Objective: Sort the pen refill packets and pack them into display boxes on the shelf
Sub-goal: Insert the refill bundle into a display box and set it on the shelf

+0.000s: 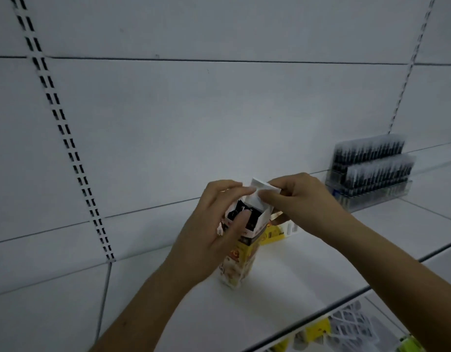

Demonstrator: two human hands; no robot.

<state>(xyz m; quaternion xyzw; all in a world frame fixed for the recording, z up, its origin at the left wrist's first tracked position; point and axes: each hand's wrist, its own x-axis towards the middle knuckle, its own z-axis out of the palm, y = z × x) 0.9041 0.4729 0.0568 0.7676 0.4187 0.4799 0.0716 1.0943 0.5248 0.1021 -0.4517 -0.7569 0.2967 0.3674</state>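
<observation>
Left hand point(214, 232) fingers curled round the upright display box point(240, 252) on the shelf point(308, 262); right hand point(299, 199) fingers pinch its white top flap point(260, 189), above the box mouth.

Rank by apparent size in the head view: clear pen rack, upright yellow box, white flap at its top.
1. Clear pen rack, though farther away, so likely bigger still.
2. Upright yellow box, partly hidden by the hands.
3. White flap.

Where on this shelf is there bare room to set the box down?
Bare shelf lies left of the yellow display box, and between it and the clear refill rack. It is crowded where both hands, left and right, hold the box.
</observation>
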